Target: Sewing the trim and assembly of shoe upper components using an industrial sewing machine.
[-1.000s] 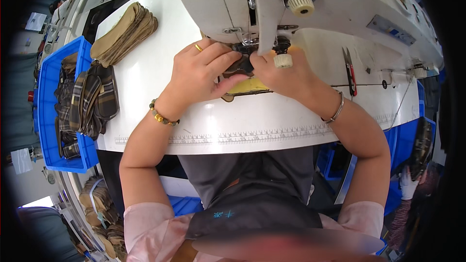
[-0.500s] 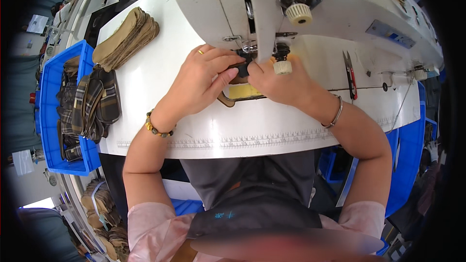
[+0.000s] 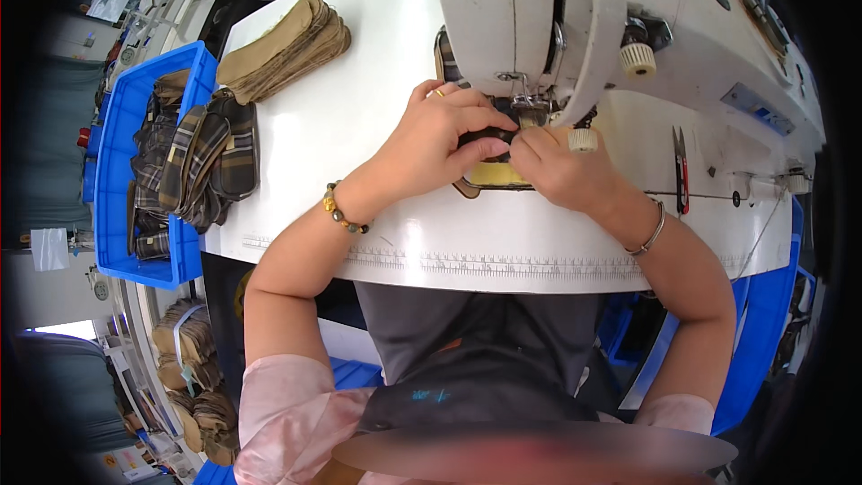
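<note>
Both of my hands meet under the head of a white sewing machine [image 3: 489,31], close to its presser foot [image 3: 532,108]. Between thumb and fingers, my left hand [image 3: 449,139] pinches a dark fabric piece [image 3: 492,136]. My right hand [image 3: 567,171] is closed at the right end of that same piece, its fingertips bunched beside the foot; they partly hide what they grip. A tan fabric edge [image 3: 467,189] peeks out below my left hand, next to a yellow strip [image 3: 498,177] on the machine bed. Plaid fabric [image 3: 444,56] shows behind the machine head.
Stacked tan fabric pieces [image 3: 283,49] lie at the back left of the white table [image 3: 395,256]. Left of it, a blue bin [image 3: 115,171] holds plaid pieces [image 3: 211,157], some hanging over its edge. Red-handled thread snips [image 3: 681,175] lie on the right.
The whole view has shifted, so the table and machine sit farther right. Plaid fabric now shows behind the machine head. Both hands remain on the dark fabric beside the foot.
</note>
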Demonstrator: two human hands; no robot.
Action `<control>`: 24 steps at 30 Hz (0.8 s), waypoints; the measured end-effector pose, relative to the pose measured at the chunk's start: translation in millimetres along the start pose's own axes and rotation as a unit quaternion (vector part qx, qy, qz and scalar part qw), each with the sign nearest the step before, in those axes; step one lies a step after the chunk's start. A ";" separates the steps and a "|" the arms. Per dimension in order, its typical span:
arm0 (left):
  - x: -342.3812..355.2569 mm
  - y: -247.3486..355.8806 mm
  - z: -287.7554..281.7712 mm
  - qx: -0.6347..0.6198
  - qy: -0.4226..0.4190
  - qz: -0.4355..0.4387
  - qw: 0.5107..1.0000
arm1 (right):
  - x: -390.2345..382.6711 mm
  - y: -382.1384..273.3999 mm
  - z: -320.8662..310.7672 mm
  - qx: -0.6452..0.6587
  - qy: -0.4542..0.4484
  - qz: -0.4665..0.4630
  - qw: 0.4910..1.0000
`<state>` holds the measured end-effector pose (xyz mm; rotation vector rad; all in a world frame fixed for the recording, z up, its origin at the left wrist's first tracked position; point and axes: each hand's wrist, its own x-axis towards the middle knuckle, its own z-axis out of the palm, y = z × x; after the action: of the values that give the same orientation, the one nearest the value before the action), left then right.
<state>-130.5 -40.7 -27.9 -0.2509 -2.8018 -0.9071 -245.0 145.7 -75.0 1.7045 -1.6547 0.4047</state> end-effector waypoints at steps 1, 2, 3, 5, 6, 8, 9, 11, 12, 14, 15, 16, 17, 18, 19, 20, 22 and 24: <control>0.4 -2.3 1.3 0.008 0.003 -0.001 1.000 | 1.3 -2.0 -4.0 0.030 -0.015 0.009 0.999; -0.3 -4.3 3.3 0.015 0.006 -0.003 1.000 | 2.8 -5.2 -9.2 0.032 -0.022 0.015 0.999; -2.0 -5.9 5.9 0.008 0.000 -0.003 1.000 | 5.8 -7.9 -15.1 0.054 -0.057 0.041 0.996; -1.2 -9.9 7.7 0.045 0.022 0.023 0.998 | 8.8 -5.6 -26.2 0.073 -0.093 0.068 0.991; -2.0 -11.7 8.4 0.028 0.021 0.016 0.999 | 7.6 -6.5 -31.7 0.093 -0.117 0.072 0.986; 0.2 -16.9 9.7 0.025 0.017 0.029 0.999 | 7.2 -5.6 -40.5 0.112 -0.142 0.081 0.980; 1.9 -19.0 9.5 0.024 0.015 0.041 0.999 | 9.0 -4.8 -44.4 0.120 -0.147 0.077 0.979; 6.2 -14.6 13.0 0.009 0.013 0.043 0.999 | 5.7 -3.9 -48.7 0.114 -0.163 0.087 0.976; 7.1 -10.5 13.2 0.000 0.015 0.038 0.999 | 3.3 -4.6 -45.4 0.127 -0.188 0.081 0.971; 2.9 -5.4 4.6 0.101 -0.018 0.018 0.995 | 0.4 -5.7 -47.5 0.153 -0.183 0.061 0.969; 8.1 6.7 1.9 0.057 0.033 0.066 0.996 | 1.5 -7.9 -41.3 0.169 -0.154 0.046 0.972; 5.8 -0.4 -1.3 0.091 0.015 0.073 0.993 | 1.6 -12.6 -31.0 0.200 -0.115 0.060 0.971; 0.7 -6.6 3.3 0.065 0.016 0.035 0.997 | 5.8 -10.0 -33.1 0.209 -0.107 0.066 0.970; -2.8 -15.4 6.8 0.089 0.023 0.045 0.995 | 3.4 -10.0 -26.8 0.237 -0.071 0.074 0.966; -1.7 -22.6 10.8 0.084 0.021 0.046 0.995 | 1.1 -8.5 -21.4 0.219 -0.076 0.079 0.970; 3.9 -7.0 6.9 0.049 -0.010 0.006 0.999 | 1.1 -7.9 -21.2 0.206 -0.070 0.092 0.972; 2.6 -13.2 11.4 -0.009 -0.014 -0.016 1.000 | -1.1 -6.3 -17.5 0.181 -0.070 0.110 0.975; 0.4 -11.7 9.1 -0.002 0.008 -0.006 1.000 | 1.8 -5.0 -10.3 0.189 -0.005 0.109 0.976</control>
<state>-134.5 -44.7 -41.6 -0.2281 -2.7904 -0.9142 -237.4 150.9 -68.0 1.7938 -1.8702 0.8649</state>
